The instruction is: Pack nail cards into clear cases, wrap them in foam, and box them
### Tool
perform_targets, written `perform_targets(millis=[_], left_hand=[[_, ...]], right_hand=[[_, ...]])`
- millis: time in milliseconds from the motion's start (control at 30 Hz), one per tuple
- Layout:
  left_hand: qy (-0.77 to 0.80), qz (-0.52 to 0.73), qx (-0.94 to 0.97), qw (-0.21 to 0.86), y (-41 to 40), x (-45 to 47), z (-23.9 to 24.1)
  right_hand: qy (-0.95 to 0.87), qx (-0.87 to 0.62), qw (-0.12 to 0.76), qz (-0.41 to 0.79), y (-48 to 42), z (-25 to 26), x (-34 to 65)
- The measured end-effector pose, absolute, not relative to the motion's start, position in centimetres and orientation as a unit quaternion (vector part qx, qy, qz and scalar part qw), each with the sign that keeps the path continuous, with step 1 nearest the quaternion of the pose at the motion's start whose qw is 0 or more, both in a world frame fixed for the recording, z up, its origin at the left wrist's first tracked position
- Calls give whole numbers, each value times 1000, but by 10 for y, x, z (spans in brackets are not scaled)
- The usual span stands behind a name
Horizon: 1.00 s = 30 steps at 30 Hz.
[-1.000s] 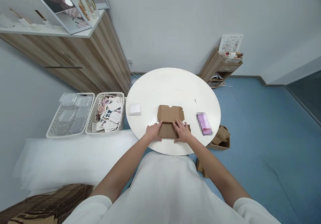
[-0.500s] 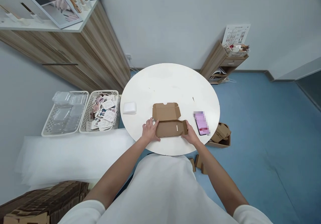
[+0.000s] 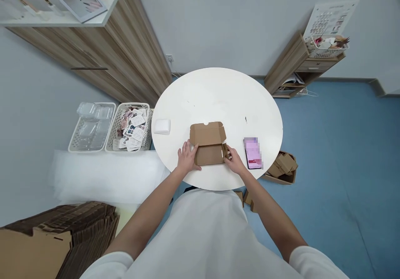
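Observation:
A brown cardboard box (image 3: 208, 133) lies on the white oval table (image 3: 215, 89), its lid panel laid back on the far side and its shallow tray part nearest me. My left hand (image 3: 187, 157) grips the left end of the tray, fingers over the corner and thumb at the near edge. At the right end, the fingers of my right hand (image 3: 234, 160) close around the folded-up end wall, hiding part of it. The tray holds nothing that I can see.
A phone (image 3: 253, 153) lies right of the box, and a small white stack (image 3: 162, 126) lies left. Baskets of clear plastic cases (image 3: 90, 133) and printed cards (image 3: 133, 129) stand at the left. Flattened cardboard (image 3: 71, 229) is piled lower left; a carton (image 3: 284, 168) stands on the floor at right.
The right end flap of the box, which stuck outward, is now folded up and inward under my right hand. My left hand stays at the left end. The view has shifted slightly.

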<state>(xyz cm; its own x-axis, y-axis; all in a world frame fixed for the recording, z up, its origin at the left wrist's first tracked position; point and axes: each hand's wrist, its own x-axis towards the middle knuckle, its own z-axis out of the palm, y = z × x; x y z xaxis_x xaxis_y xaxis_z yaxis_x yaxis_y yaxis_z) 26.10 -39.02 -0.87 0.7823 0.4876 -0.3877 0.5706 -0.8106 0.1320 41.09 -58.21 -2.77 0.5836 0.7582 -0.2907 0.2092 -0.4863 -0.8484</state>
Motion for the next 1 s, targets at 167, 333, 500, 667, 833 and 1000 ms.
perform_targets(millis=[167,333,500,667,833,1000], left_hand=[[295,-155,930,153,-395,261,-8],[311,-161,921,171,-401,262,-3],[325,-107,902,263,-413,256,-6],[433,-10,813,390,-430,238,-19],[510,-8,737,444,-439,227,-29],[468,7,758,455,-431,234,-33]], right_hand=[[-309,-783,396,366,-575,-25,411],[-250,-852,329,322,-562,-26,416],[-259,-860,281,337,-557,-33,419],[-275,-871,245,326,-558,-40,416],[-284,-880,219,312,-557,-40,410],[-263,-893,222,291,-559,-37,406]])
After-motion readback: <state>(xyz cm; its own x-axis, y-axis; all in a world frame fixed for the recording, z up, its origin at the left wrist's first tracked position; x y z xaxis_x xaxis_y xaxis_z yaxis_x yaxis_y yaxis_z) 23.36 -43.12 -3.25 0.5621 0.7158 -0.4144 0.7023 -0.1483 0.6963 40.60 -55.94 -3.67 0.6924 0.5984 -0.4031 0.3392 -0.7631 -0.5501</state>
